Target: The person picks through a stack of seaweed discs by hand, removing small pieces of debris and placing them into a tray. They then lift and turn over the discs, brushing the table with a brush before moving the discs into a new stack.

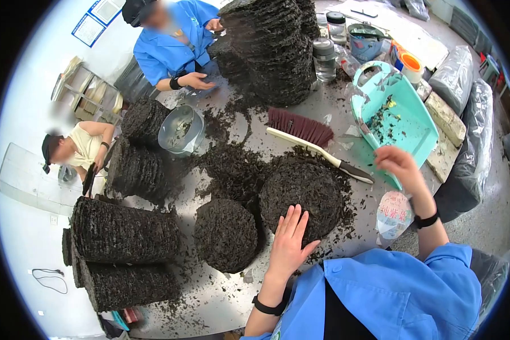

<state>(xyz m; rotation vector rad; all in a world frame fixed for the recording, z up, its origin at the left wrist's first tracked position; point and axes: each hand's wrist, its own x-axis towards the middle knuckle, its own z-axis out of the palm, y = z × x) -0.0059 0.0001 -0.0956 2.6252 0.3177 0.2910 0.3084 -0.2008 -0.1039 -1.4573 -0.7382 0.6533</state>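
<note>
Head view | left hand (292, 241) flat, unclamped, atop dark round cake (303, 187) on surface (221, 309) | right hand (401, 164) bent-fingered near teal dustpan (418, 124), grip unclear | Risk, judged: uneven pressing could crumble cake's edge; a knock could tip dustpan, spilling scraps (384, 122).

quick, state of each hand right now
Left hand: open, palm-down on the round seaweed-like stack.
Right hand: partly curled by the teal dustpan; any hold can't be told.
</note>
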